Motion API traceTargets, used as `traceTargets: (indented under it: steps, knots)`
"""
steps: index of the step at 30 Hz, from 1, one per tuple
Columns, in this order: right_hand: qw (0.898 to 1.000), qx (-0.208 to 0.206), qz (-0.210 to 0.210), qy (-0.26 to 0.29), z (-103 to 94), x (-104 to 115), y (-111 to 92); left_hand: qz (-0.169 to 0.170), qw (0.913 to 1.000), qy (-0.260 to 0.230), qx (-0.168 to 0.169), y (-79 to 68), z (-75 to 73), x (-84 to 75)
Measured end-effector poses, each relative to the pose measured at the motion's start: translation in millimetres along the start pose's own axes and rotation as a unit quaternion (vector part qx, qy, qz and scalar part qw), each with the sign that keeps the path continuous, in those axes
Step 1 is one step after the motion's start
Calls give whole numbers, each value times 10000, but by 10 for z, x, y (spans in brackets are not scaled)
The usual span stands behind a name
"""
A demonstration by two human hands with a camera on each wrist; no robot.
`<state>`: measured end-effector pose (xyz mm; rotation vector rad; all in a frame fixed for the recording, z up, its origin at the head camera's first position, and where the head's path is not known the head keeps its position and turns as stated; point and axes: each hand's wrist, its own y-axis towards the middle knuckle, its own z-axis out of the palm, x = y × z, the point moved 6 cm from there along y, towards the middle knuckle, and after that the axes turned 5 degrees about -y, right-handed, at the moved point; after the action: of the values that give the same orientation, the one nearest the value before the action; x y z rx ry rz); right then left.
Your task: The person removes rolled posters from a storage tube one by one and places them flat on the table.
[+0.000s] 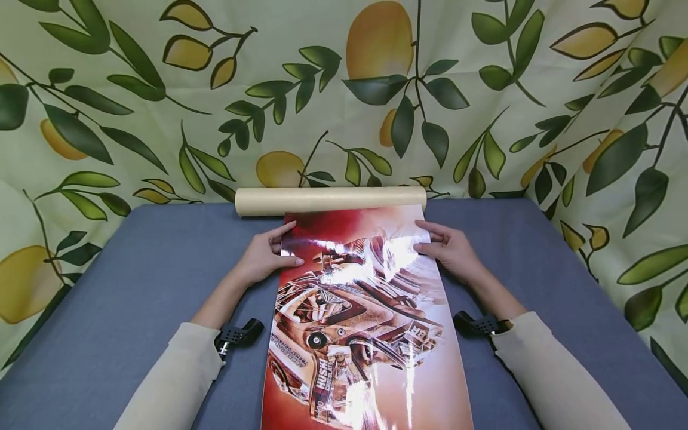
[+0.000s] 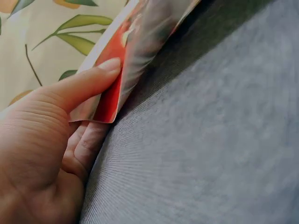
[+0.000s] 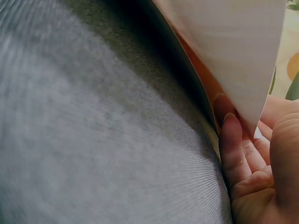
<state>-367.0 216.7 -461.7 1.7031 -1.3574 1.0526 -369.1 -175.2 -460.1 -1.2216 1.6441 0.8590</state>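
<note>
A glossy poster [image 1: 365, 316] printed with a wheeled racing vehicle on a red-to-pale ground runs from the back of the table toward the person. My left hand [image 1: 263, 254] pinches its left edge near the far end, thumb on the printed face. In the left wrist view the fingers of that hand [image 2: 42, 140] lie beneath the curling red edge. On the opposite side my right hand [image 1: 454, 251] grips the right edge. The right wrist view shows fingertips [image 3: 231, 135] under the lifted sheet [image 3: 229, 51], whose pale surface faces that camera.
A cream-coloured roll [image 1: 328, 202] lies across the back of the table, right at the poster's far end. Grey-blue cloth [image 1: 145, 275] covers the table. Behind it hangs a curtain [image 1: 215, 113] patterned with leaves and fruit. Black wrist devices [image 1: 239, 334] sit at both cuffs.
</note>
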Motion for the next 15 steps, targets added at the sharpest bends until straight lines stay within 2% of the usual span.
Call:
traceTargets:
  steps: [4, 11, 15]
  knots:
    - [9997, -137, -72, -167, 39, -8, -26, -3, 9998, -202, -58, -29, 21, 27]
    - [9934, -714, -551, -710, 9, 72, -12, 388, 9981, -139, -452, 23, -13, -29]
    - [9940, -552, -557, -767, 30, 99, 5, 390, 9977, -82, -540, 44, -44, -15]
